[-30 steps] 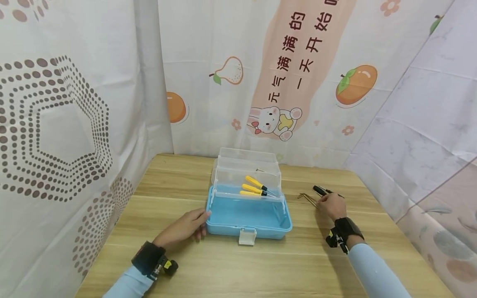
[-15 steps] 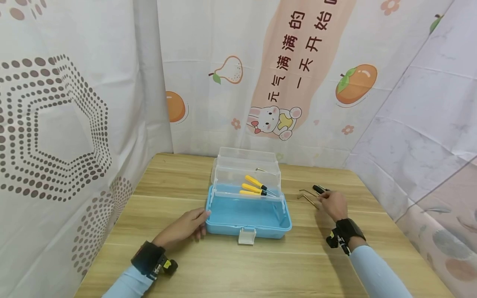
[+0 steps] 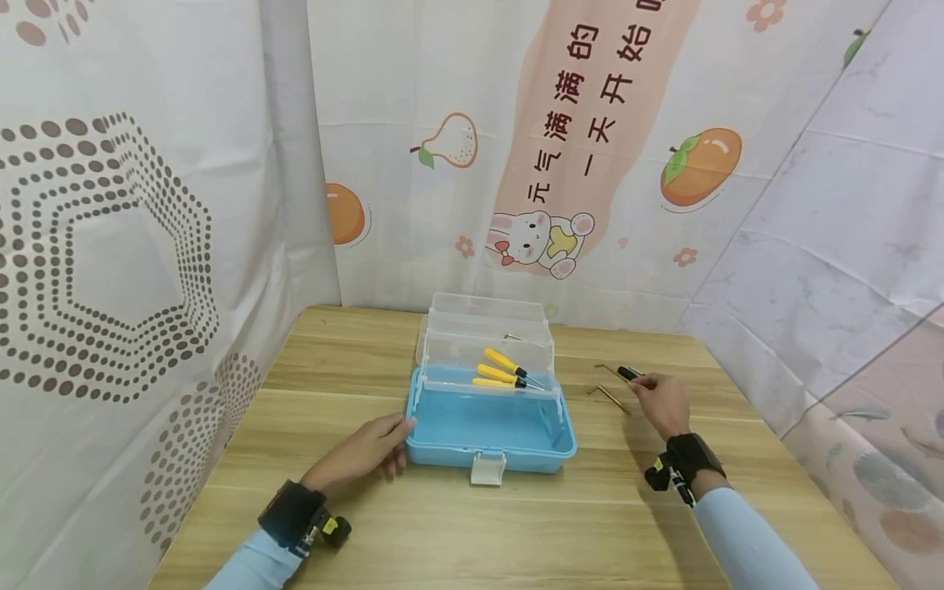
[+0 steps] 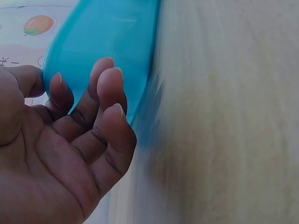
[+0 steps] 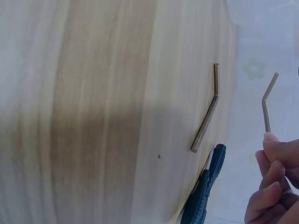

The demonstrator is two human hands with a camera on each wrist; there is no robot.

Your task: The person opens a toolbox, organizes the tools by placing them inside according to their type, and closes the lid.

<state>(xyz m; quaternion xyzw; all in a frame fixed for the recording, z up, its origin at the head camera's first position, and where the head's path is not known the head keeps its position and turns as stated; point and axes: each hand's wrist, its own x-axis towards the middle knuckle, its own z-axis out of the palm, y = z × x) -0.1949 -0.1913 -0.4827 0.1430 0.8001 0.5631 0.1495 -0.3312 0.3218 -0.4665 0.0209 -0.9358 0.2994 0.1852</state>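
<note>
Right hand: thumb and forefinger pinch one end of a slim, brass-coloured, bent metal key; the other fingers are curled beneath. The key's bent end projects beyond the fingertips, on the side towards the box. A second, thicker brass-coloured bent metal key lies on the pale wood-grain table, near the hand but apart from its fingers. Just beside this second key lie black ridged tool handles, partly hidden by the hand in the head view.

Left hand: thumb on the rim and bent forefinger against the outer wall grip the left end of a light-blue plastic box; the remaining fingers are bent. Above the box's interior, a clear plastic tray bears three yellow-handled screwdrivers.

Compared with the frame half a second earlier, the slim key is slightly farther from the second key, and the left hand's grip is unchanged.
</note>
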